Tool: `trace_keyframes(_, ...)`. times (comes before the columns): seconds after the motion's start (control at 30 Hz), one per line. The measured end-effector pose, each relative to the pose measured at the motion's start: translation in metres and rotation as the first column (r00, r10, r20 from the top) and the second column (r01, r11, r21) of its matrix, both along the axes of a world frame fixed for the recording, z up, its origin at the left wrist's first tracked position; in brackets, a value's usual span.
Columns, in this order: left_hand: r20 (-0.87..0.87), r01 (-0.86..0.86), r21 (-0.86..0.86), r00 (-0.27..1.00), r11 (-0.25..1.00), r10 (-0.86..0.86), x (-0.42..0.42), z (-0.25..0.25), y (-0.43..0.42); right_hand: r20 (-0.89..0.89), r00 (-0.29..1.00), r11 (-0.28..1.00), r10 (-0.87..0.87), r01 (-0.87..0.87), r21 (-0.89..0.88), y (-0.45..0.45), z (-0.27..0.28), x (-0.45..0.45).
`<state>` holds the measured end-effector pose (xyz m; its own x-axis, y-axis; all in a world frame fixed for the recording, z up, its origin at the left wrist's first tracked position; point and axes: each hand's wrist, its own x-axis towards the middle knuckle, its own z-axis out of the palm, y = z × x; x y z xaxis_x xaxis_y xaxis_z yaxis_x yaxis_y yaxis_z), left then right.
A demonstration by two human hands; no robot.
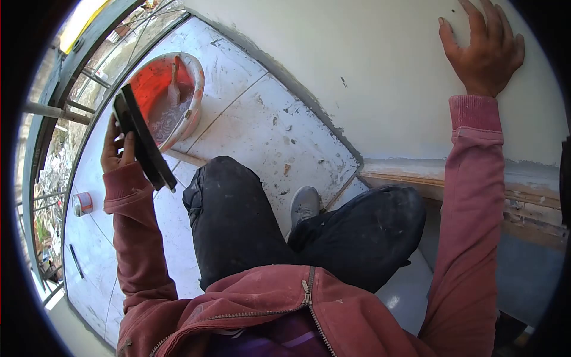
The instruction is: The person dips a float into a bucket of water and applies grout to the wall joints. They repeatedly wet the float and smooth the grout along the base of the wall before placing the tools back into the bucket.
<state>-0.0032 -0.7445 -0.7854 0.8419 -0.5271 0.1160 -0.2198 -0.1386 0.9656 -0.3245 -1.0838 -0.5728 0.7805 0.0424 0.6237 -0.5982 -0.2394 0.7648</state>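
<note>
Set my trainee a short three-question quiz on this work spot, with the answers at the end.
1. Multiple choice: what does the left hand hold?
A) the tin can
B) the black float
C) the bucket

2. True or false: the right hand is against the wall with its fingers spread.

3. Fill in the blank: the inside of the bucket, where the small trowel rests, is coloured ____.

Key: 1 B; 2 true; 3 red.

Left hand (119, 144) grips long black flat tool (144, 138) near round red-lined bucket (173, 98); right hand (486, 50) touches cream wall (285, 53).
</note>
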Motion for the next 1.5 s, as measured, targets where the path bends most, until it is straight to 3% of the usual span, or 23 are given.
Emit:
trace_keyframes(0.07,-0.527,-0.016,-0.325,0.834,0.945,-0.167,-0.034,-0.037,-0.050,0.032,0.998,0.997,0.045,-0.047,0.065,0.009,0.002,0.003)
trace_keyframes(0.13,-0.651,0.070,-0.337,0.704,0.939,-0.286,-0.069,-0.101,-0.099,0.019,0.997,0.981,0.072,-0.074,0.178,0.009,0.004,-0.004)
trace_keyframes(0.17,-0.713,0.114,-0.196,0.665,0.974,-0.222,-0.112,-0.089,-0.122,0.021,0.997,0.983,0.074,-0.077,0.168,0.008,0.002,-0.010)
trace_keyframes(0.2,-0.811,0.074,-0.111,0.569,0.991,-0.133,-0.150,-0.085,-0.143,0.168,0.957,0.895,0.238,-0.283,0.344,0.008,-0.002,-0.016)
trace_keyframes(0.27,-0.972,0.018,-0.151,0.181,0.988,-0.152,-0.200,-0.105,-0.175,0.420,0.846,0.684,0.328,-0.519,0.513,0.027,-0.016,-0.028)
trace_keyframes(0.3,-0.837,-0.032,-0.263,-0.490,0.964,-0.244,-0.200,-0.192,-0.195,0.503,0.815,0.624,0.288,-0.558,0.547,0.056,-0.023,-0.038)
trace_keyframes(0.33,-0.990,0.073,-0.135,0.024,0.988,-0.137,-0.237,-0.153,-0.195,0.479,0.846,0.624,0.234,-0.508,0.593,0.082,-0.026,-0.051)
trace_keyframes(0.47,-0.999,0.117,-0.037,-0.017,0.992,-0.036,-0.278,-0.207,-0.200,0.206,0.966,0.746,0.156,-0.252,0.617,0.161,-0.001,-0.133)
trace_keyframes(0.53,-1.000,0.127,-0.026,0.004,0.992,-0.027,-0.295,-0.232,-0.208,-0.265,0.956,0.966,0.129,-0.061,0.250,0.176,0.053,-0.177)
trace_keyframes(0.6,-0.976,0.144,0.081,0.213,0.986,0.049,-0.312,-0.256,-0.225,0.121,0.990,0.995,-0.067,0.057,0.086,0.175,0.064,-0.176)
trace_keyframes(0.63,-0.977,0.135,0.085,0.206,0.987,0.056,-0.312,-0.256,-0.229,0.114,0.992,0.995,-0.059,0.048,0.090,0.170,0.062,-0.178)
trace_keyframes(0.7,-0.962,0.260,0.139,0.263,0.955,0.068,-0.311,-0.256,-0.235,0.333,0.867,0.911,-0.370,0.270,0.311,0.158,0.049,-0.190)
trace_keyframes(0.77,-0.927,0.359,0.041,0.361,0.933,-0.098,-0.303,-0.266,-0.232,0.394,0.865,0.880,-0.310,0.105,0.463,0.138,0.034,-0.198)
trace_keyframes(0.83,-0.865,0.463,-0.033,0.431,0.886,-0.258,-0.293,-0.271,-0.228,0.443,0.828,0.935,-0.344,0.258,0.243,0.120,0.019,-0.197)
trace_keyframes(0.87,-0.865,0.530,-0.033,0.410,0.847,-0.290,-0.283,-0.267,-0.229,0.608,0.773,0.927,-0.181,-0.074,0.369,0.115,0.020,-0.213)
trace_keyframes(0.9,-0.865,0.588,-0.031,0.389,0.808,-0.316,-0.276,-0.267,-0.232,0.603,0.778,0.921,-0.177,-0.086,0.380,0.107,0.017,-0.229)
trace_keyframes(0.97,-0.822,0.631,-0.009,0.436,0.775,-0.365,-0.276,-0.275,-0.233,0.520,0.809,0.962,-0.272,0.245,0.122,0.108,0.011,-0.209)
trace_keyframes(1.07,-0.973,0.447,-0.089,0.152,0.890,-0.174,-0.291,-0.266,-0.247,0.509,0.805,0.952,-0.305,0.272,0.141,0.108,0.007,-0.196)
trace_keyframes(1.2,-0.990,0.401,-0.025,0.120,0.916,-0.080,-0.330,-0.257,-0.268,0.536,0.784,0.949,-0.314,0.284,0.140,0.106,0.004,-0.186)
trace_keyframes(1.27,-0.976,0.063,-0.107,0.186,0.992,-0.117,-0.353,-0.258,-0.278,0.543,0.779,0.948,-0.315,0.282,0.146,0.104,0.003,-0.185)
trace_keyframes(1.3,-0.978,0.058,-0.097,0.177,0.994,-0.106,-0.364,-0.263,-0.279,0.544,0.777,0.948,-0.315,0.280,0.149,0.102,0.003,-0.184)
trace_keyframes(1.37,-0.913,0.185,0.018,0.403,0.983,-0.059,-0.386,-0.272,-0.275,0.507,0.796,0.943,-0.332,0.294,0.156,0.104,0.007,-0.194)
trace_keyframes(1.5,-0.901,0.224,0.060,0.433,0.973,-0.044,-0.382,-0.241,-0.274,0.433,0.828,0.934,-0.356,0.334,0.128,0.109,0.016,-0.210)
